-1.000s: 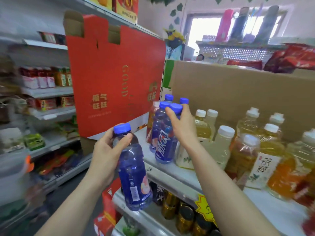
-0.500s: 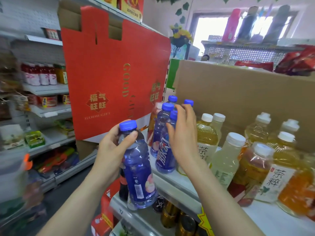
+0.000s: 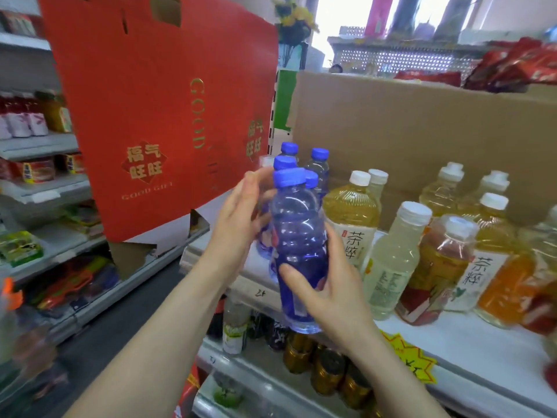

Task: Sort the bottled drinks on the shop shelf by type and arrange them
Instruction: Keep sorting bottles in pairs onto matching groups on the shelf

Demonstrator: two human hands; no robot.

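A blue-capped bottle with a blue label (image 3: 297, 233) is upright in front of the shelf edge. My right hand (image 3: 331, 294) grips its lower half, thumb across the label. My left hand (image 3: 238, 221) lies against the bottle's upper left side with straight fingers. Right behind stand several more blue-capped bottles (image 3: 319, 167) at the left end of the white shelf (image 3: 470, 342). To their right are white-capped yellow tea bottles (image 3: 352, 212), a pale drink (image 3: 394, 260) and an amber one (image 3: 437, 267).
A large red gift box (image 3: 156, 116) leans at the shelf's left end. A brown cardboard sheet (image 3: 422, 131) backs the bottles. Gold cans (image 3: 328, 372) and small bottles fill the shelf below. Across the aisle on the left are other stocked shelves (image 3: 39, 146).
The blue bottle was in my left hand; it has risen toward the shelf and my right hand, which was on the shelved blue bottles, now holds it. My left hand's fingers have straightened.
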